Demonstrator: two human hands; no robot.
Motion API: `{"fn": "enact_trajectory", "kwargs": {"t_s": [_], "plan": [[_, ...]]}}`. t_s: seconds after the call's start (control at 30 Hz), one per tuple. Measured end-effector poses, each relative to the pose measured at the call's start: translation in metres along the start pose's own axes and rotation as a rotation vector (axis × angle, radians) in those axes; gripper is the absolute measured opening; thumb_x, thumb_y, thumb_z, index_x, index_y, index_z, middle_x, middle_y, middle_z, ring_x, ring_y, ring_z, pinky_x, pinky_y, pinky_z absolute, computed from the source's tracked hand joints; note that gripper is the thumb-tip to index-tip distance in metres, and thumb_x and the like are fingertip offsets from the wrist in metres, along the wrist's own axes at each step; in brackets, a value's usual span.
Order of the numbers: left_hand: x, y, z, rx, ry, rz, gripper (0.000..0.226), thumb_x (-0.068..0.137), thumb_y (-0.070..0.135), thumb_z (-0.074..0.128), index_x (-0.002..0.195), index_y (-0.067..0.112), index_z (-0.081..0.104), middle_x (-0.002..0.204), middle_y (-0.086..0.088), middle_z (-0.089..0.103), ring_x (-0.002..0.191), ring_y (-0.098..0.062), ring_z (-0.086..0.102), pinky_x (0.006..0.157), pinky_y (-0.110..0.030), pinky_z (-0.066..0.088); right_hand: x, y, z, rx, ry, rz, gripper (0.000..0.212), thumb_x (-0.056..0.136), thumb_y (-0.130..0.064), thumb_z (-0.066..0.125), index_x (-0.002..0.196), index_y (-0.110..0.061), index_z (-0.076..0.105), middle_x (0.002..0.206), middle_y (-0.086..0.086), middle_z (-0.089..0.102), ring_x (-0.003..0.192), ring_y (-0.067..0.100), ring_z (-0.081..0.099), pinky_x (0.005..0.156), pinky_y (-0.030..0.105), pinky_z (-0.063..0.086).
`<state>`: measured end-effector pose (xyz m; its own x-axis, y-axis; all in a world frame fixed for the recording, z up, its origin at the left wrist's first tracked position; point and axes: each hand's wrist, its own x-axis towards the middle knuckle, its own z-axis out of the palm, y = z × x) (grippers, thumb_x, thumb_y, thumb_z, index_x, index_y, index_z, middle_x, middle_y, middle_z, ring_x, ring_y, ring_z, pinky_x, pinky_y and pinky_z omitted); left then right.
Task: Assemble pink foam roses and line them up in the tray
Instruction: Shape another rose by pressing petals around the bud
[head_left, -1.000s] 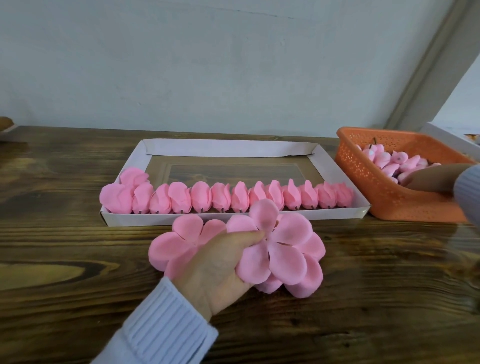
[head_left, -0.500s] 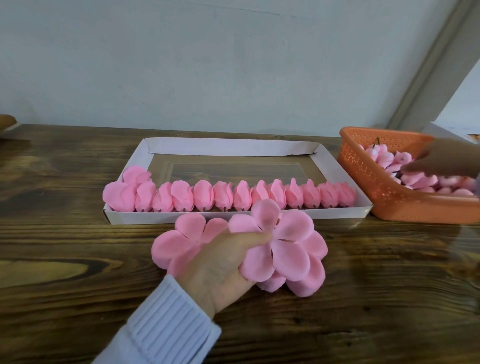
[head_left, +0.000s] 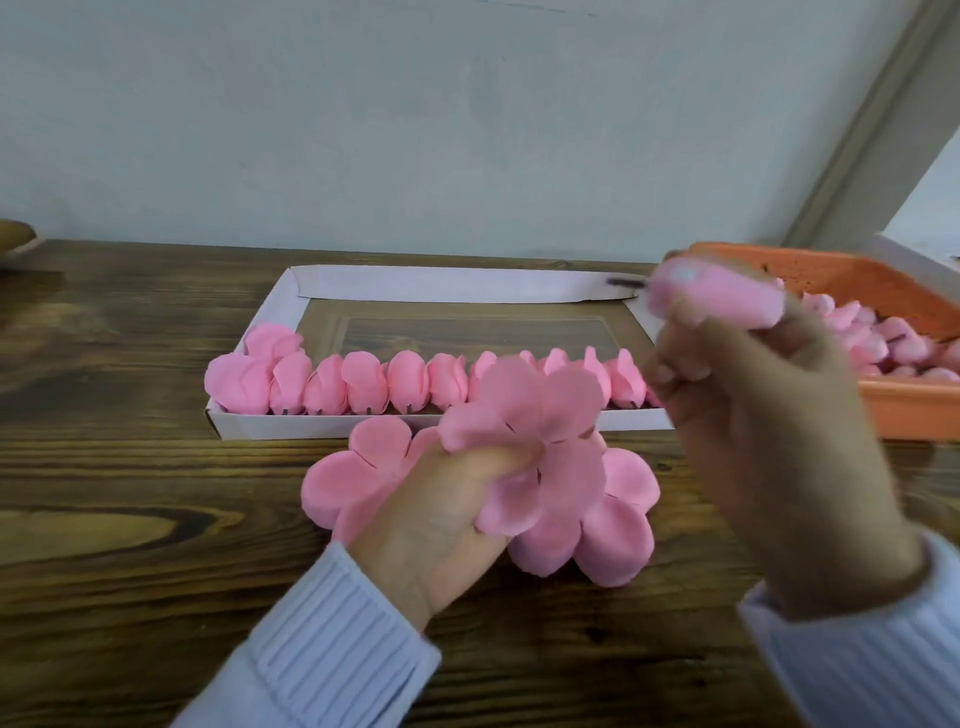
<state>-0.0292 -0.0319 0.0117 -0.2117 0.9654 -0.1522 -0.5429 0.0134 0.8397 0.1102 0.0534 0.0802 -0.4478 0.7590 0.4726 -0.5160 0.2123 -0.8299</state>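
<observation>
My left hand pinches a flat pink foam petal piece, lifted a little off a small pile of the same petal pieces on the wooden table. To its right and higher up, my right hand grips a pink foam rosebud with a short dark stem pointing left; the bud is blurred. Behind both hands a white cardboard tray holds a row of several finished pink roses along its near wall.
An orange perforated basket with several pink buds stands at the right, partly behind my right hand. A white box edge shows behind it. The wall runs close behind the tray. Bare wooden table lies left and front.
My right hand has come out of the orange basket with a bud and moved left toward the petals. My left hand has raised the top petal piece slightly.
</observation>
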Motion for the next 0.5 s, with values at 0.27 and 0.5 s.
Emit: {"fn": "enact_trajectory", "kwargs": {"t_s": [0.27,0.5], "plan": [[0.008,-0.004,-0.002,-0.162,-0.085,0.188,0.021,0.09,-0.001,0.046,0.106,-0.009,0.057,0.095,-0.018,0.061,0.079,-0.026,0.062,0.065,-0.033,0.052,-0.035,0.051,0.009,-0.578,-0.005,-0.358,0.008,0.088,-0.02,0.06,0.094,-0.023,0.064,0.093,-0.018,0.067,0.088,0.004,0.065,0.078,0.019,0.047],[0.006,-0.003,0.003,-0.218,-0.121,0.181,0.031,0.087,0.001,0.046,0.093,0.004,0.076,0.106,-0.014,0.072,0.1,-0.021,0.069,0.078,-0.026,0.057,-0.035,0.054,0.006,-0.782,-0.006,-0.298,0.014,0.082,-0.031,0.065,0.092,-0.022,0.063,0.09,-0.01,0.067,0.085,0.011,0.064,0.075,0.026,0.049]]}}
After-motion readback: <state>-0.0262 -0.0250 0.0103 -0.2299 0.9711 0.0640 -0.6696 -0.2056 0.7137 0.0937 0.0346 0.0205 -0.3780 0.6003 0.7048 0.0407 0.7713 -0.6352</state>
